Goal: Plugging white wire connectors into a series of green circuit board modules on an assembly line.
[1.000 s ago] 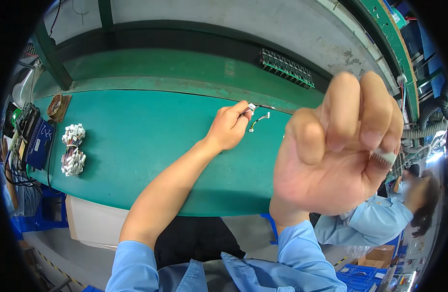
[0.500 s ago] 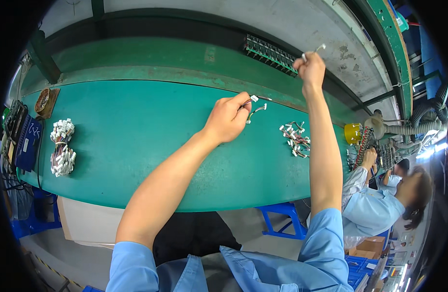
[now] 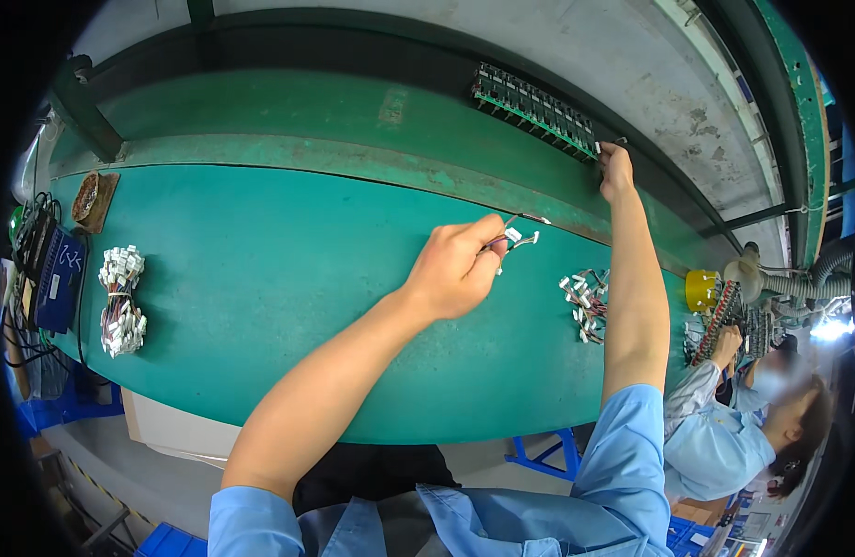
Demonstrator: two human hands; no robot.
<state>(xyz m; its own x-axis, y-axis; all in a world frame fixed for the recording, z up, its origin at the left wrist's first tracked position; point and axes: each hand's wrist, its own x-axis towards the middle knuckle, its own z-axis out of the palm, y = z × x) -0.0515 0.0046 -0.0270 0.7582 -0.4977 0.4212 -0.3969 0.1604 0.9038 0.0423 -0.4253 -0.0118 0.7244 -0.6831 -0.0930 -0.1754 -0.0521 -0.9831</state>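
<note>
My left hand [image 3: 453, 267] is closed over the middle of the green work surface. From its fingers stick out several short wire cables with white connectors [image 3: 513, 235]. My right hand [image 3: 617, 173] reaches far out, pinching a cable with a white connector [image 3: 598, 147] by the right end of a row of green circuit boards [image 3: 534, 110]. Whether the connector touches the board cannot be made out. The boards stand on the ledge behind the table. Left of my right forearm lies a loose pile of similar cables [image 3: 585, 302], partly hidden by the arm.
A tied bundle of white-connector cables [image 3: 122, 302] lies at the left, below a brown dish [image 3: 87, 197]. A blue box [image 3: 58, 283] with wires stands at the left edge. At the right, a co-worker [image 3: 725, 436] handles boards beside a yellow roll [image 3: 700, 291].
The view has shifted slightly. My right hand has come down to the end of the board row with its cable. My left hand has moved a little nearer, still holding its cables.
</note>
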